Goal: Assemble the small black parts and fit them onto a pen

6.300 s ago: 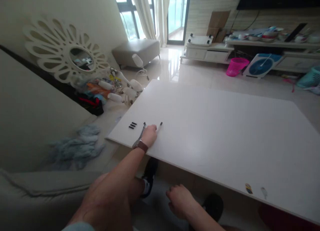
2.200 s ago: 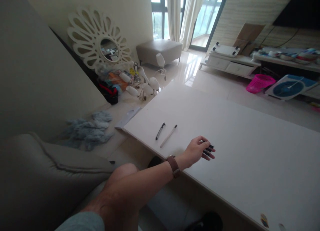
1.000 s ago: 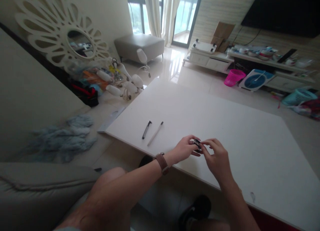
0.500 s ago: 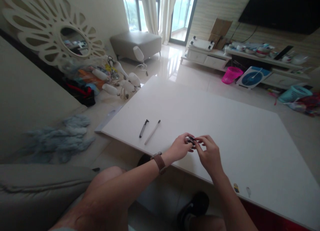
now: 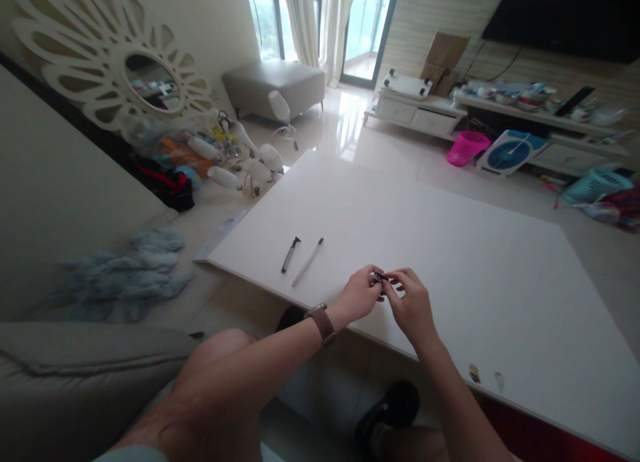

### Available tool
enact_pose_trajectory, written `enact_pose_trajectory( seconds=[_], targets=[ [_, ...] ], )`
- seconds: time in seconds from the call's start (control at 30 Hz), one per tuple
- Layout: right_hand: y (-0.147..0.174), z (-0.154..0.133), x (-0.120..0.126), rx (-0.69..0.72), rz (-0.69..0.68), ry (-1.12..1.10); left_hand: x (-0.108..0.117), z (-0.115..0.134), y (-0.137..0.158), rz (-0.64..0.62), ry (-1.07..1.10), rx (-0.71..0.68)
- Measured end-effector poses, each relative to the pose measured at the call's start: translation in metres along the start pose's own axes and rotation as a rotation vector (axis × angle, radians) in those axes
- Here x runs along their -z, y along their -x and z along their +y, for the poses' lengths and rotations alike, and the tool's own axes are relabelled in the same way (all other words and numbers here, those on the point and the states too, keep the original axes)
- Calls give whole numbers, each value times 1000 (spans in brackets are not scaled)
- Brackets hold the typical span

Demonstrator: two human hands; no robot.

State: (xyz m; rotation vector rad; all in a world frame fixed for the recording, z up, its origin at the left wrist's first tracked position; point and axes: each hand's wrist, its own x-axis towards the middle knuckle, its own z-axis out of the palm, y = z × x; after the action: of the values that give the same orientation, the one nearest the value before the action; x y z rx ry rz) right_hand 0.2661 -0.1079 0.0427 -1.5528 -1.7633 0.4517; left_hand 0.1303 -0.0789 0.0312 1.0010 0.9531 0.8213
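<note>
Smooth matt white tabletop (image 5: pixel 450 249), glossy tiled floor (image 5: pixel 400 155)

We note small black pieces (image 5: pixel 379 279), largely hidden, pinched between both hands' fingertips, just below frame centre.

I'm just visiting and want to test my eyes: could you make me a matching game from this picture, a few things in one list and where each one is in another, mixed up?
Things:
1. small black pieces
2. black pen
3. pink basket
4. blue-grey cloth

Places:
A. on the floor left of the white table
B. pinched between the fingertips of the left hand and right hand
C. on the floor by the low white cabinet
D. lying on the table beside a white pen

Pairs: 1-B, 2-D, 3-C, 4-A
</note>
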Motion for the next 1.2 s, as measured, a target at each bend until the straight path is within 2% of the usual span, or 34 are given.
enact_pose_trajectory(
  seconds=[0.23, 0.4, 0.53, 0.6, 0.67, 0.73, 0.9, 1.03, 1.2],
  targets=[
    [-4, 4, -3, -54, -22, -39, 0, 9, 1, 16, -39, 61],
    [-3, 7, -7, -41, -84, -40, 3, 10, 2, 17, -94, 43],
    [-3, 3, -3, 60, 5, 27, 7, 11, -1, -26, -123, 40],
    [-2, -2, 1, 66, 70, 12, 15, 15, -6, -28, -169, 28],
    [-1, -5, 4, 19, 99, -29, 31, 21, -14, 17, -248, -8],
    [1, -7, 6, -30, 90, -50, 57, 30, -24, 107, -309, -41],
    [7, -5, 6, 6, 12, -50, 141, 48, -40, 420, -444, -46],
    [10, -1, 7, 23, -36, -48, 194, 49, -36, 711, -703, 48],
    [12, 2, 16, 39, -64, -54, 231, 34, -25, 775, -1124, 191]
  ],
)
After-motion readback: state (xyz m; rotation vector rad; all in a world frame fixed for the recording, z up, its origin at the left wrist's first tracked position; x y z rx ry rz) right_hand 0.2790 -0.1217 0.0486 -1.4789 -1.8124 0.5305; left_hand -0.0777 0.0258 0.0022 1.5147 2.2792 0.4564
